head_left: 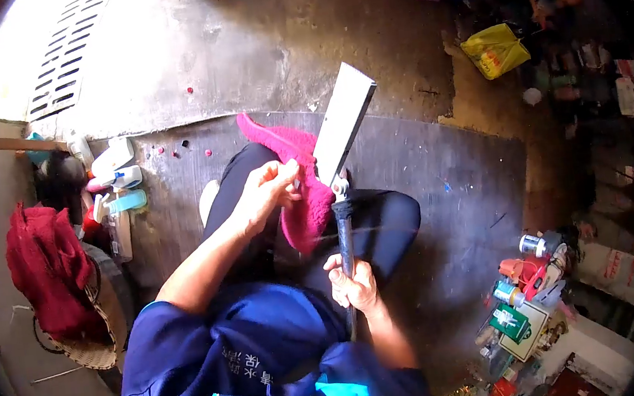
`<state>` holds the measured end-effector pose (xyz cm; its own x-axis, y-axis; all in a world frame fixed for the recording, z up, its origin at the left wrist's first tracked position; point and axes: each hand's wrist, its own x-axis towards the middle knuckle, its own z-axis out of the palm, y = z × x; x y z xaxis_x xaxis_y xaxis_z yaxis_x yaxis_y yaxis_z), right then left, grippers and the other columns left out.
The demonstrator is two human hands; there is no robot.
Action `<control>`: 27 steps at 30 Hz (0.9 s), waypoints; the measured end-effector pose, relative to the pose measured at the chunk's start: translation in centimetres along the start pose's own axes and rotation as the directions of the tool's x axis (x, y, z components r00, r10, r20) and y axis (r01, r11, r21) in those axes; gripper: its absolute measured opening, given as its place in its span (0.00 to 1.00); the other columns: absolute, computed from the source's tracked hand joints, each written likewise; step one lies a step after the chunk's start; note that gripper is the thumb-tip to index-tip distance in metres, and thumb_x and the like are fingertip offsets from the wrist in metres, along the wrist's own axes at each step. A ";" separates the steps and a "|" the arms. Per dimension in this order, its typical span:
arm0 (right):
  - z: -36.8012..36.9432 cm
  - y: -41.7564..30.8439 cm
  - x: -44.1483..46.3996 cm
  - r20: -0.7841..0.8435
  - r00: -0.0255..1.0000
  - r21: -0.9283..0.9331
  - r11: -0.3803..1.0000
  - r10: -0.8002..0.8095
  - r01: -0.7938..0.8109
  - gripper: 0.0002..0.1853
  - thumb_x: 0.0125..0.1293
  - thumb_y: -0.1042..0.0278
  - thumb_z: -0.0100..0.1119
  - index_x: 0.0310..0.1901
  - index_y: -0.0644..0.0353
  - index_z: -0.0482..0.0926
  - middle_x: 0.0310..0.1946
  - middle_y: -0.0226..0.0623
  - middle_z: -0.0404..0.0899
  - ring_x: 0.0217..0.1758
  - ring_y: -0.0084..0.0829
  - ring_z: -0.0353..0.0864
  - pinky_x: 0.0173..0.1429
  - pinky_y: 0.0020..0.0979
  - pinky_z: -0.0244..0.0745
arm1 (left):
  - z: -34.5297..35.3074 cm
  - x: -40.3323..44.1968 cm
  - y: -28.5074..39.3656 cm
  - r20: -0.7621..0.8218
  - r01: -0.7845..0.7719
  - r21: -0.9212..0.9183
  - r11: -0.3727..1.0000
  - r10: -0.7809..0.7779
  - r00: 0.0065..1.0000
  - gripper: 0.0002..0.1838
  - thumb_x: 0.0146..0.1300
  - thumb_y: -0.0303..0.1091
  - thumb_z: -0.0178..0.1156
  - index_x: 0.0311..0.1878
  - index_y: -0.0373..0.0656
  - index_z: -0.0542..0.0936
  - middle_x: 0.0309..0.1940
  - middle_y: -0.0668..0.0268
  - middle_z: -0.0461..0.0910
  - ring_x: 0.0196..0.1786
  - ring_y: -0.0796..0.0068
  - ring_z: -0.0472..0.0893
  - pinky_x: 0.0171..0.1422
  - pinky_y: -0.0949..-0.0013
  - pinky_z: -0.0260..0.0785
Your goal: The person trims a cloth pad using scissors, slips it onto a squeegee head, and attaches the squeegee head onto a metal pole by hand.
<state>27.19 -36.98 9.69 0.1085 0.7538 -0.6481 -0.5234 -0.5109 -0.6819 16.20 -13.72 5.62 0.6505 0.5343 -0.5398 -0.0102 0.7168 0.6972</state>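
My right hand (353, 285) is wrapped around the dark pole (346, 245) of a flat mop, whose long white head plate (346, 118) points away from me. A hinged joint (341, 188) links plate and pole. Beside the plate, a fluffy crimson mop cloth (307, 218) lies draped over my crossed legs, its far end curling out over the floor. At the cloth's left edge my left hand (270, 193) is closed, thumb and fingertips pinched together. Whatever sits in that pinch is too small to make out. A faint thin line crosses just below the cloth.
To the left, a wicker basket (105, 309) holds dark red cloth (50, 265); several bottles (128, 201) stand beyond it. Assorted small items crowd around a green box (509, 322) at lower right. A yellow bag (496, 51) lies at upper right. A floor grate (63, 62) is at upper left.
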 end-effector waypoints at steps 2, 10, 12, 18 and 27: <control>-0.2 0.3 0.0 0.019 1.000 0.014 1.000 -0.020 0.020 0.13 0.67 0.62 0.59 0.44 0.62 0.73 0.16 0.24 0.67 0.11 0.15 0.63 0.14 0.20 0.59 | 0.1 0.1 0.2 -0.005 0.070 0.020 0.997 -0.070 0.998 0.16 0.64 0.49 0.60 0.39 0.46 0.74 0.28 0.74 0.73 0.33 0.82 0.75 0.36 0.76 0.69; -1.4 0.7 -1.2 0.105 0.992 0.180 0.982 -0.072 0.052 0.12 0.68 0.62 0.56 0.44 0.63 0.73 0.14 0.24 0.65 0.10 0.17 0.62 0.16 0.22 0.60 | 0.5 2.6 -1.7 0.315 0.004 -0.383 0.924 0.126 0.941 0.29 0.60 0.51 0.62 0.60 0.45 0.70 0.58 0.63 0.74 0.60 0.68 0.73 0.63 0.59 0.64; -2.2 0.8 -1.3 0.225 0.970 0.359 0.933 -0.089 0.002 0.12 0.68 0.62 0.56 0.43 0.63 0.72 0.12 0.24 0.62 0.09 0.18 0.60 0.16 0.23 0.60 | 2.0 2.2 -1.5 0.443 0.115 -0.474 0.873 0.123 0.888 0.33 0.59 0.52 0.62 0.62 0.44 0.68 0.56 0.63 0.75 0.60 0.66 0.73 0.65 0.57 0.63; -4.7 1.0 -0.2 0.479 0.844 0.645 0.749 -0.240 -0.153 0.17 0.65 0.58 0.59 0.45 0.64 0.72 0.11 0.24 0.57 0.07 0.19 0.57 0.13 0.25 0.56 | 2.2 3.0 -0.9 0.273 0.004 -0.503 0.864 0.154 0.949 0.23 0.64 0.54 0.57 0.51 0.45 0.72 0.46 0.66 0.76 0.51 0.70 0.75 0.57 0.62 0.66; -3.5 -0.2 3.3 0.498 0.789 0.747 0.640 -0.360 -0.180 0.20 0.72 0.52 0.46 0.53 0.62 0.67 0.13 0.22 0.60 0.07 0.20 0.62 0.15 0.27 0.61 | 4.5 2.2 4.2 0.289 -0.219 0.307 0.926 0.128 0.949 0.38 0.53 0.28 0.69 0.66 0.35 0.62 0.52 0.62 0.76 0.54 0.72 0.74 0.61 0.69 0.65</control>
<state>30.65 -35.85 6.53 -0.1469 0.9844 -0.0965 -0.9859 -0.1536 -0.0661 21.01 -11.58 9.49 0.8355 0.4690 -0.2864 0.0814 0.4097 0.9086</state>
